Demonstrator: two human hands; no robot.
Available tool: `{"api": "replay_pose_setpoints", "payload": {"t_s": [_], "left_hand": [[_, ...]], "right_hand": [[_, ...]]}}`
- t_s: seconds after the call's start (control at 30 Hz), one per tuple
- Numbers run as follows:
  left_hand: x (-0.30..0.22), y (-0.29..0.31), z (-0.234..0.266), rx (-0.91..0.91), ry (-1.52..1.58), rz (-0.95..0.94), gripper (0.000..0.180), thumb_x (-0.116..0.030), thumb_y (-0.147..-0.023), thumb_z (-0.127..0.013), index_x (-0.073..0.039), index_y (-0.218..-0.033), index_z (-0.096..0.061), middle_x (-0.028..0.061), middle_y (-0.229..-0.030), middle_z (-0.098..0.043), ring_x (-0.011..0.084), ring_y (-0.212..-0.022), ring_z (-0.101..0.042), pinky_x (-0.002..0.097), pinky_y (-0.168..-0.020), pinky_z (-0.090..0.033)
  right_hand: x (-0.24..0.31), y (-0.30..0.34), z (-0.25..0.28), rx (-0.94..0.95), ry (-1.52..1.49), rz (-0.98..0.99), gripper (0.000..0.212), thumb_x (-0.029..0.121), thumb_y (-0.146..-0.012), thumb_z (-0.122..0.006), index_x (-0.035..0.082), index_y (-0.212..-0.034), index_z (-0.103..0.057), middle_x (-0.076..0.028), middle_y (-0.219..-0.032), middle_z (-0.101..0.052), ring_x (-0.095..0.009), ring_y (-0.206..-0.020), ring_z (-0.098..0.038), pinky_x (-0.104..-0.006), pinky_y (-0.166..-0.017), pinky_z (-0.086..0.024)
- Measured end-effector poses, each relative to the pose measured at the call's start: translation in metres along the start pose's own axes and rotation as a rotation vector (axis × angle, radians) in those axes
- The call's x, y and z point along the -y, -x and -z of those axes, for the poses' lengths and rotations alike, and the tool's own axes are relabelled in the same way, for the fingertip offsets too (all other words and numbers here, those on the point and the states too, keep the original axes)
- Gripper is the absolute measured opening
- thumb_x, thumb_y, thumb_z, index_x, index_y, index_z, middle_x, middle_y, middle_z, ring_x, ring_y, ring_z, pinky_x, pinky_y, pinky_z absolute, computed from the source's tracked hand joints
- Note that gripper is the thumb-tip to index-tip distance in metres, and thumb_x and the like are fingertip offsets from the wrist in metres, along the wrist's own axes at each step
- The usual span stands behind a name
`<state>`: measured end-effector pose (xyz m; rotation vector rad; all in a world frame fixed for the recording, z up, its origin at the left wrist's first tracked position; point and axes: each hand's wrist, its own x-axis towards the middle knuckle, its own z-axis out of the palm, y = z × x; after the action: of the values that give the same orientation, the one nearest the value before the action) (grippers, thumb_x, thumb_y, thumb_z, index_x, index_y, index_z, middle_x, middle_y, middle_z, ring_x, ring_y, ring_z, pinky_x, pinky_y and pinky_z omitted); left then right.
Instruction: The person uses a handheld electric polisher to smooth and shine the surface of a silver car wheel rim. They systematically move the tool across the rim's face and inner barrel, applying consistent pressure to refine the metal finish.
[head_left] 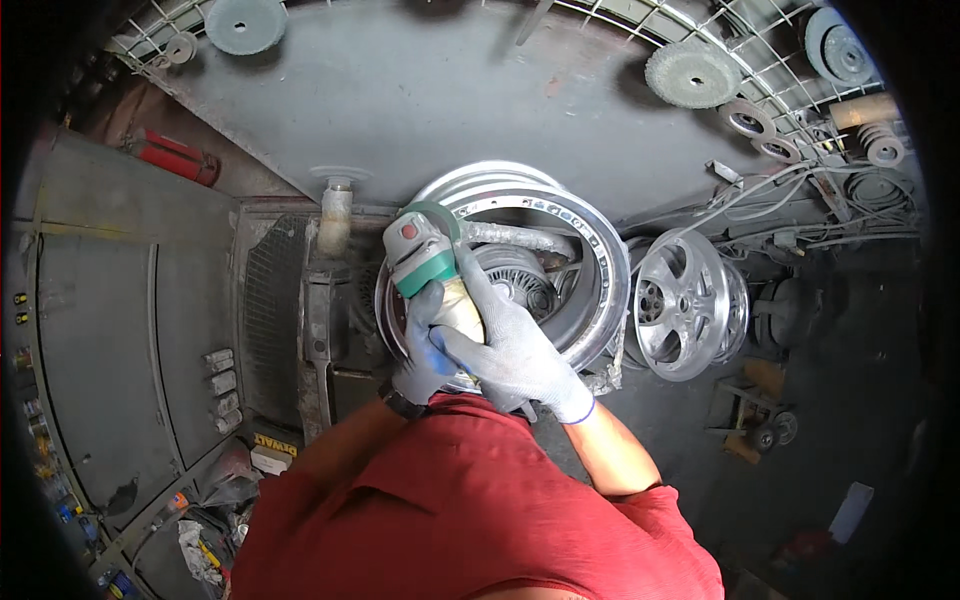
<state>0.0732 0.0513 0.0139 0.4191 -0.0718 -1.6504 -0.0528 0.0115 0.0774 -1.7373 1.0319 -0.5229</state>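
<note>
Both my gloved hands are closed around an angle grinder [428, 262] with a grey and green head and a pale, wrapped body. My left hand [424, 350] grips its lower body, in a grey glove with bluish fingers. On the other side, my right hand [512, 348] wraps the body, its fingers stretching up toward the head. A green disc [440, 216] shows beyond the tool's head, close to a bright metal wheel rim [602, 270]. Whether disc and rim touch, I cannot tell. Through the rim's opening a spoked wheel [512, 285] is visible lower down.
Silver alloy wheels [684, 305] stand at the right, below hanging cables [770, 200]. Round discs [694, 75] hang on a wire rack [640, 22] along the far edge. A red cylinder [172, 156] lies far left. A small wheeled stand [750, 415] is at right.
</note>
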Motion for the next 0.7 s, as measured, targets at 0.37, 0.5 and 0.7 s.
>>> {"api": "replay_pose_setpoints", "payload": {"t_s": [0.37,0.5,0.7], "left_hand": [[0.094,-0.087,-0.054,0.381,-0.687,0.457,0.035,-0.025,-0.104,-0.066,-0.001,-0.129,-0.069,0.0032,-0.112,-0.073,0.0097,-0.101,-0.068,0.0297,-0.09,-0.055],[0.129,-0.092,-0.066,0.483,-1.051,0.782,0.039,-0.032,-0.099,-0.072,-0.001,-0.123,-0.074,0.0054,-0.109,-0.075,0.0112,-0.1,-0.068,0.0303,-0.09,-0.054],[0.097,-0.089,-0.074,0.359,-0.816,0.682,0.041,-0.037,-0.099,-0.073,-0.001,-0.119,-0.074,0.0045,-0.106,-0.074,0.0104,-0.095,-0.069,0.0293,-0.084,-0.056]], "right_hand": [[-0.044,0.077,0.043,-0.75,-0.367,-0.191,0.071,0.023,-0.105,-0.062,-0.003,-0.163,-0.03,-0.018,-0.152,-0.051,-0.024,-0.136,-0.052,-0.0368,-0.115,-0.043],[-0.074,0.106,0.015,-1.142,-0.746,-0.236,0.05,0.025,-0.109,-0.057,0.004,-0.153,-0.045,-0.011,-0.139,-0.06,-0.018,-0.124,-0.063,-0.0367,-0.105,-0.052],[-0.052,0.087,0.028,-0.921,-0.951,-0.165,0.048,0.022,-0.106,-0.058,0.006,-0.15,-0.047,-0.009,-0.132,-0.064,-0.018,-0.118,-0.067,-0.0375,-0.101,-0.056]]}}
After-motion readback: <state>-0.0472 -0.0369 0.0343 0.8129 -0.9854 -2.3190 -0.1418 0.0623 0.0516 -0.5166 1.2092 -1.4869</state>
